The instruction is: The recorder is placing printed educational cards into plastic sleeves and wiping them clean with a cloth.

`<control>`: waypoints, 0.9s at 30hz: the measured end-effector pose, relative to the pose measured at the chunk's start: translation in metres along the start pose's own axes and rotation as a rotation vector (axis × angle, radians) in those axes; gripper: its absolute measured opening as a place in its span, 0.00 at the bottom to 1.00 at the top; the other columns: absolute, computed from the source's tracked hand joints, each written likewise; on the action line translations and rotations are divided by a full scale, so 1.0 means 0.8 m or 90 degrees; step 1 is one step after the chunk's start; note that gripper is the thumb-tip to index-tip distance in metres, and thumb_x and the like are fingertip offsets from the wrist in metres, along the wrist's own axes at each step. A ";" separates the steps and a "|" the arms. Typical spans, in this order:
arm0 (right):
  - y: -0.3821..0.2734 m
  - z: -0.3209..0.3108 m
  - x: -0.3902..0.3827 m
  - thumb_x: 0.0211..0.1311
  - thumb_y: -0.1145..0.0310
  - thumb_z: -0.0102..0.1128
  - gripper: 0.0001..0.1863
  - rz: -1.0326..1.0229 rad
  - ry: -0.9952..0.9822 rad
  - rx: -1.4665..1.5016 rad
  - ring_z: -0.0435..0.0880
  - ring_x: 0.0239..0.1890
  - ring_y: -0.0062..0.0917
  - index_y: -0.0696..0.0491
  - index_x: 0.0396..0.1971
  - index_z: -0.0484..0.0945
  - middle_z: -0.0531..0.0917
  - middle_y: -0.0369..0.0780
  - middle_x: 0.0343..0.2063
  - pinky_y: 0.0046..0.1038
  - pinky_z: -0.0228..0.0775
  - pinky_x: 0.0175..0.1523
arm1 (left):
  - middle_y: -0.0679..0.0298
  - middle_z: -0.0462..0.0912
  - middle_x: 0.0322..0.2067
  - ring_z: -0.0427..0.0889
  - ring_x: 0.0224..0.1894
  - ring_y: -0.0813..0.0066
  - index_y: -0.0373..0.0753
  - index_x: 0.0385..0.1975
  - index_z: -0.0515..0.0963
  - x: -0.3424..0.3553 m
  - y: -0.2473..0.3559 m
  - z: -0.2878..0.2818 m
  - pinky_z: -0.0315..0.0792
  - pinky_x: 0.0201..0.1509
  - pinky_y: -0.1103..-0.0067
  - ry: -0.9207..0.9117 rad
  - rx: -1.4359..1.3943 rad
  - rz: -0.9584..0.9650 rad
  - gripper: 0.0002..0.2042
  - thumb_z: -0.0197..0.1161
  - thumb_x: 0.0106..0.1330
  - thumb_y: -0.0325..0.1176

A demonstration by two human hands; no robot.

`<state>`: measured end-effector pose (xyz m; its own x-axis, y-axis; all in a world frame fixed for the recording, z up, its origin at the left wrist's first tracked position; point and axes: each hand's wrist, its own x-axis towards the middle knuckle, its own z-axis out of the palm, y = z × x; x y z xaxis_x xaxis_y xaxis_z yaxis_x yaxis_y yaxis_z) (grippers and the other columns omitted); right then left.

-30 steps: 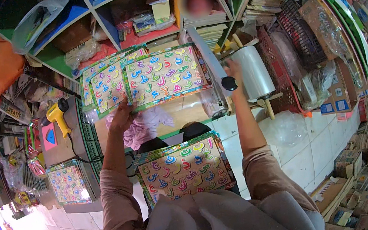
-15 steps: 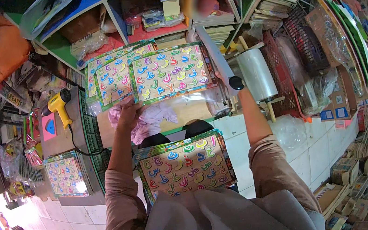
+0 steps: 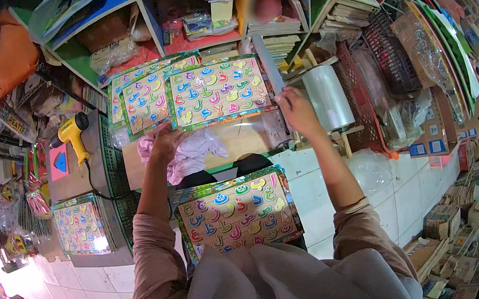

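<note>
A letter puzzle board (image 3: 220, 91) with bright coloured shapes lies on the worktable, overlapping other boards (image 3: 146, 104) to its left. My left hand (image 3: 166, 142) is closed at its near left corner, above a crumpled pink cloth (image 3: 197, 154). To the board's right runs the long grey arm of a bar sealer (image 3: 268, 63). My right hand (image 3: 298, 112) is closed around the near end of that arm, covering its knob. Closer to me, a stack of similar boards (image 3: 239, 211) rests on my lap.
Right of the sealer stands a roll of clear film (image 3: 328, 97), with a red plastic crate (image 3: 364, 98) beyond. On the left, a yellow heat gun (image 3: 73, 139) lies on a side surface with its cord trailing. Another board stack (image 3: 82, 226) sits below it. Crowded shelves (image 3: 190, 18) line the back.
My right hand has brought the sealer's arm down and to the left; its black knob is now hidden. My left hand stays at the board's corner.
</note>
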<state>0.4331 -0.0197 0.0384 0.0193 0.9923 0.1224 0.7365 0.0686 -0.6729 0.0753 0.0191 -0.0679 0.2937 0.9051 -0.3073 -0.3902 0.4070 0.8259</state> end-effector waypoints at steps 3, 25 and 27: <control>0.000 0.022 -0.012 0.56 0.59 0.47 0.17 -0.017 0.091 -0.078 0.70 0.43 0.43 0.59 0.36 0.70 0.69 0.48 0.45 0.36 0.64 0.46 | 0.62 0.70 0.45 0.70 0.46 0.68 0.38 0.46 0.66 -0.003 0.006 0.002 0.69 0.49 0.72 -0.014 -0.010 -0.003 0.15 0.47 0.58 0.21; -0.012 0.024 -0.019 0.55 0.60 0.46 0.16 -0.050 0.098 -0.295 0.66 0.44 0.41 0.57 0.37 0.66 0.70 0.45 0.40 0.40 0.63 0.47 | 0.57 0.70 0.39 0.70 0.44 0.67 0.30 0.42 0.64 -0.033 0.042 0.022 0.66 0.52 0.70 0.034 -0.046 0.043 0.13 0.51 0.57 0.25; -0.028 0.011 -0.014 0.53 0.58 0.50 0.18 0.058 -0.004 -0.301 0.64 0.49 0.41 0.56 0.37 0.67 0.69 0.45 0.42 0.48 0.59 0.48 | 0.58 0.71 0.40 0.72 0.41 0.70 0.30 0.43 0.65 -0.064 0.067 0.013 0.68 0.49 0.73 0.020 0.001 0.079 0.14 0.50 0.57 0.26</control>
<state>0.4109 -0.0317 0.0456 0.0946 0.9928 0.0735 0.9588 -0.0710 -0.2750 0.0488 -0.0070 -0.0029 0.2160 0.9521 -0.2166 -0.4205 0.2909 0.8594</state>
